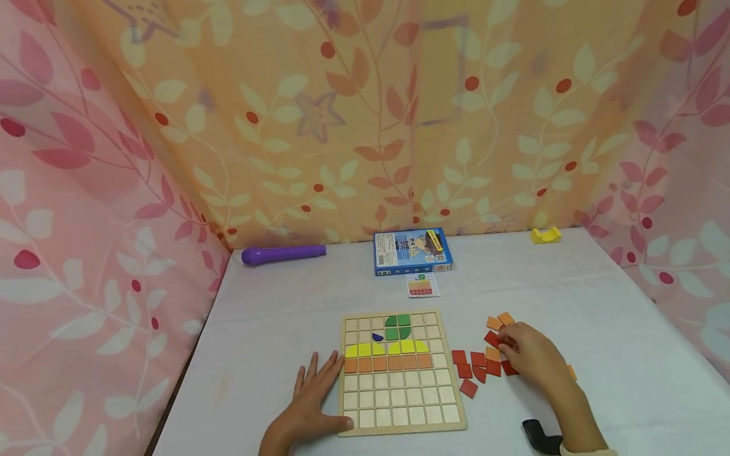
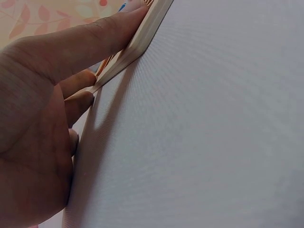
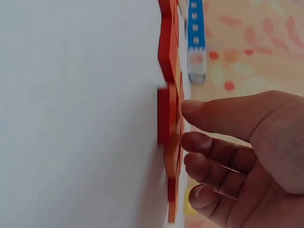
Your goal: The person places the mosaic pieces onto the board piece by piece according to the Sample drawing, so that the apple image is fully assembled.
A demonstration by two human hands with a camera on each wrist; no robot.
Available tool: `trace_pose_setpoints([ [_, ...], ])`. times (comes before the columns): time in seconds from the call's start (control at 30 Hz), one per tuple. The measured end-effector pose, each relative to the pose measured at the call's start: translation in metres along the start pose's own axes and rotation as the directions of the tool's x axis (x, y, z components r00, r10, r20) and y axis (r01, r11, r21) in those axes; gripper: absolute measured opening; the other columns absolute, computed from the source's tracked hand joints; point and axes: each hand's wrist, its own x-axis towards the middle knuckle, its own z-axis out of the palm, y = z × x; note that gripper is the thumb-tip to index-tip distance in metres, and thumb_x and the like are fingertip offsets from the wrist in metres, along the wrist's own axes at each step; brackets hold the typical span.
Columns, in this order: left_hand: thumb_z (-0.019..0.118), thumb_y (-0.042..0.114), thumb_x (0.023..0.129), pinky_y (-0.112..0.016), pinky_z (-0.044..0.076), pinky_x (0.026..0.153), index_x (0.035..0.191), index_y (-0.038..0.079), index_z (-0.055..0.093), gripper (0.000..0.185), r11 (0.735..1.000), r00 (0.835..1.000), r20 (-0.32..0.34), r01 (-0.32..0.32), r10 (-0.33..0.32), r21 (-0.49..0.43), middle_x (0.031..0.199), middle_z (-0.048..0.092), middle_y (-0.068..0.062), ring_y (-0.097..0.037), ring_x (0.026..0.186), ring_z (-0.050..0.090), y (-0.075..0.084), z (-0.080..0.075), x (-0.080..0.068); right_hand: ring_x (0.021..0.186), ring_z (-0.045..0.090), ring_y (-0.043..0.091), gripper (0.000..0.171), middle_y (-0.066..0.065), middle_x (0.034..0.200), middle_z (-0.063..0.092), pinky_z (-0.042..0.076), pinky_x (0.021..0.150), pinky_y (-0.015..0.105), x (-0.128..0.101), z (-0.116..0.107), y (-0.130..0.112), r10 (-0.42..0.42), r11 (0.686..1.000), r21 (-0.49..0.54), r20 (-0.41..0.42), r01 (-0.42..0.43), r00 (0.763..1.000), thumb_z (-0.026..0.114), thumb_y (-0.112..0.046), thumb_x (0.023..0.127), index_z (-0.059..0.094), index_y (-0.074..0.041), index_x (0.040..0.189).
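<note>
A wooden grid board [image 1: 399, 399] lies in the middle of the white table. It carries green tiles [image 1: 397, 326], a small blue piece [image 1: 377, 337], a yellow row [image 1: 386, 348] and an orange row [image 1: 388, 363]. My left hand [image 1: 312, 394] lies flat beside the board, thumb against its lower left edge [image 2: 137, 42]. Right of the board lie several loose red and orange tiles [image 1: 476, 366]. My right hand [image 1: 513, 348] rests over them, its fingertips [image 3: 187, 140] touching a red tile [image 3: 166, 116], thumb stretched out, nothing clearly pinched.
A blue box [image 1: 412, 251] and a small pattern card [image 1: 422, 285] lie behind the board. A purple cylinder [image 1: 282, 254] sits far left, a yellow piece [image 1: 545, 235] far right, a black object [image 1: 538, 436] by my right wrist. Leaf-print curtains enclose the table.
</note>
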Motion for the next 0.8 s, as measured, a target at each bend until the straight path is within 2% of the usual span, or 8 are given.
trace_pose_setpoints([
  [0.13, 0.084, 0.063, 0.064, -0.064, -0.012, 0.114, 0.160, 0.020, 0.028, 0.119, 1.000, 1.000, -0.001, 0.000, 0.000, -0.004, 0.166, 0.019, -0.004, -0.039, 0.151, -0.010, 0.000, 0.000, 0.000, 0.072, 0.050, 0.019, 0.016, 0.001, 0.077, 0.054, 0.047, 0.062, 0.037, -0.007, -0.009, 0.013, 0.076, 0.997, -0.010, 0.040, -0.076, 0.996, 0.080, -0.013, 0.084, 0.072, -0.004, 0.094],
  [0.27, 0.084, 0.063, 0.065, -0.064, -0.012, 0.114, 0.160, 0.019, 0.028, 0.119, 1.000, 1.000, 0.001, -0.008, 0.008, -0.007, 0.166, 0.019, -0.004, -0.039, 0.151, -0.010, 0.000, 0.000, 0.000, 0.077, 0.054, 0.023, 0.014, 0.002, 0.081, 0.059, 0.052, 0.071, 0.046, -0.013, -0.015, 0.020, 0.093, 0.996, -0.015, 0.054, -0.092, 0.994, 0.079, -0.017, 0.085, 0.072, -0.006, 0.090],
  [0.33, 0.084, 0.063, 0.065, -0.064, -0.011, 0.114, 0.160, 0.019, 0.028, 0.118, 1.000, 1.000, 0.001, -0.014, 0.014, -0.008, 0.166, 0.019, -0.004, -0.039, 0.151, -0.010, 0.000, 0.000, -0.001, 0.085, 0.059, 0.030, 0.016, 0.004, 0.085, 0.063, 0.053, 0.079, 0.053, -0.016, -0.016, 0.021, 0.096, 0.995, -0.009, 0.052, -0.096, 0.994, 0.079, -0.018, 0.084, 0.073, -0.005, 0.091],
  [0.47, 0.084, 0.062, 0.066, -0.064, -0.011, 0.114, 0.160, 0.018, 0.028, 0.118, 1.000, 1.000, 0.003, -0.021, 0.021, -0.011, 0.166, 0.019, -0.004, -0.039, 0.151, -0.009, 0.000, 0.000, -0.002, 0.089, 0.059, 0.034, 0.020, 0.006, 0.088, 0.065, 0.051, 0.084, 0.057, -0.020, -0.017, 0.024, 0.127, 0.992, 0.006, 0.058, -0.127, 0.990, 0.079, -0.016, 0.083, 0.073, -0.001, 0.095],
  [0.63, 0.083, 0.062, 0.066, -0.064, -0.012, 0.113, 0.160, 0.019, 0.027, 0.118, 1.000, 1.000, 0.008, -0.016, 0.016, -0.010, 0.166, 0.018, -0.004, -0.039, 0.151, -0.010, 0.000, 0.000, -0.001, 0.082, 0.056, 0.027, 0.019, 0.004, 0.085, 0.062, 0.052, 0.080, 0.055, -0.021, -0.017, 0.026, 0.136, 0.991, 0.004, 0.059, -0.137, 0.989, 0.079, -0.012, 0.081, 0.072, -0.001, 0.095],
  [0.8, 0.083, 0.061, 0.067, -0.063, -0.012, 0.114, 0.160, 0.018, 0.027, 0.117, 1.000, 1.000, 0.004, -0.019, 0.019, -0.007, 0.166, 0.019, -0.004, -0.039, 0.151, -0.011, 0.001, -0.001, -0.001, 0.077, 0.052, 0.023, 0.017, 0.001, 0.080, 0.057, 0.050, 0.071, 0.046, -0.022, -0.016, 0.026, 0.112, 0.994, 0.003, 0.041, -0.113, 0.993, 0.079, -0.010, 0.080, 0.072, -0.002, 0.093],
])
